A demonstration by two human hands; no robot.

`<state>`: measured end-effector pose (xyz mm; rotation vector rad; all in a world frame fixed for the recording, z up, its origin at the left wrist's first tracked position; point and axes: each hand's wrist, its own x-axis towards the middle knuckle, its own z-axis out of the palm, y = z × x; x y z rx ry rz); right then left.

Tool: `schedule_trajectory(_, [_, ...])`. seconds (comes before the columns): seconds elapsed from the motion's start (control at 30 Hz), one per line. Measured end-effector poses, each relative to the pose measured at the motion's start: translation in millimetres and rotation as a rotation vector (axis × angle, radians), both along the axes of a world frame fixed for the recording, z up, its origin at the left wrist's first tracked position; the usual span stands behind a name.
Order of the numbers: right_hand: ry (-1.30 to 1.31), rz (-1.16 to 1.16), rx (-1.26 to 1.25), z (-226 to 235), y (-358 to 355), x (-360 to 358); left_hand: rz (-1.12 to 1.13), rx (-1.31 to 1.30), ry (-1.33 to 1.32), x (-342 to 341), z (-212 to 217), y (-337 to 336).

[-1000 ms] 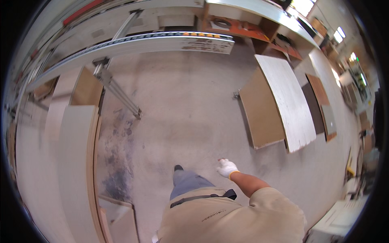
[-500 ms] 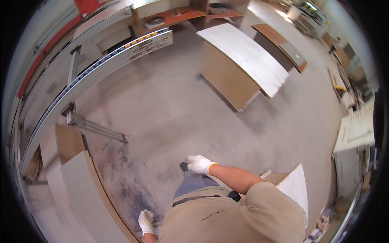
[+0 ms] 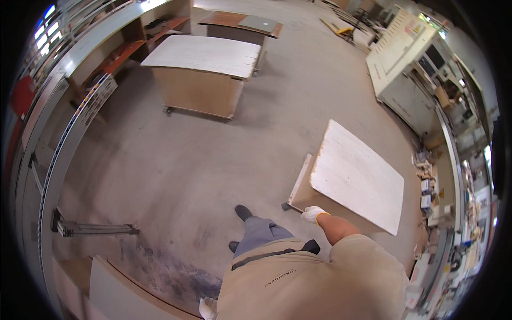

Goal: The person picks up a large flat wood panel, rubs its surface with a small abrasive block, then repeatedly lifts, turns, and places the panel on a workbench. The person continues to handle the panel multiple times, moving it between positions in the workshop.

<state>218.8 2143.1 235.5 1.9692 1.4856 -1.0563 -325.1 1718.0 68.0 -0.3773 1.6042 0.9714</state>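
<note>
My right hand (image 3: pixel 312 214), in a white knit glove with a yellow cuff, appears just in front of a wheeled wooden cabinet (image 3: pixel 349 178) with a worn white top. Its fingers look loosely curled, and I see nothing in them. Whether it touches the cabinet's lower edge I cannot tell. My left hand (image 3: pixel 208 308), gloved in white too, hangs low beside my body, mostly covered by my shirt; its fingers are hardly visible. Closest to it is a pale board (image 3: pixel 120 293) with a brown edge.
Ahead stands another white-topped cabinet (image 3: pixel 205 56) on casters, with a brown-topped table (image 3: pixel 234 24) behind. A long metal roller rail (image 3: pixel 66 138) runs along the left, its support leg (image 3: pixel 101 229) reaching over the floor. Cream machinery (image 3: pixel 402 64) stands at right.
My view has swung to the right, bringing the nearer cabinet and the machinery into fuller sight. My right hand has moved outward from in front of my legs; the left has sunk toward the lower edge.
</note>
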Motion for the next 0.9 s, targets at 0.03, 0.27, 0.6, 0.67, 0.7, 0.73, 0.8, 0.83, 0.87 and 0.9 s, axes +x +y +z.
schedule_trajectory(0.03, [-0.033, -0.008, -0.053, 8, -15, 4, -0.032, -0.008, -0.016, -1, -2, -6])
schedule_trajectory(0.27, [0.108, -0.018, 0.121, -11, -43, -16, 0.144, 0.415, -0.305, -2, -8, -17])
schedule_trajectory(0.6, [0.373, -0.008, 0.169, -21, -66, -61, -0.027, 0.238, -0.053, 7, 53, 65])
schedule_trajectory(0.67, [0.404, 0.089, 0.165, -49, -86, -42, 0.063, 0.197, 0.065, 16, 50, 44])
schedule_trajectory(0.7, [0.367, 0.052, 0.135, -52, -94, -45, -0.068, 0.115, 0.185, 20, 71, 49])
schedule_trajectory(0.73, [0.428, -0.062, 0.112, -54, -103, -35, -0.188, 0.024, 0.291, 32, 100, 71])
schedule_trajectory(0.8, [0.468, 0.609, 0.612, -148, -150, 34, -0.272, 0.101, 0.386, 44, 109, 67])
schedule_trajectory(0.83, [0.498, 0.643, 0.517, -155, -158, 39, -0.377, -0.003, 0.365, 39, 93, 29])
schedule_trajectory(0.87, [0.472, 0.457, 0.311, -180, -169, 66, -0.495, -0.079, 0.317, 34, 84, 2])
schedule_trajectory(0.9, [0.313, 0.705, 0.301, -177, -175, 72, -0.480, -0.004, 0.439, 47, 87, -7])
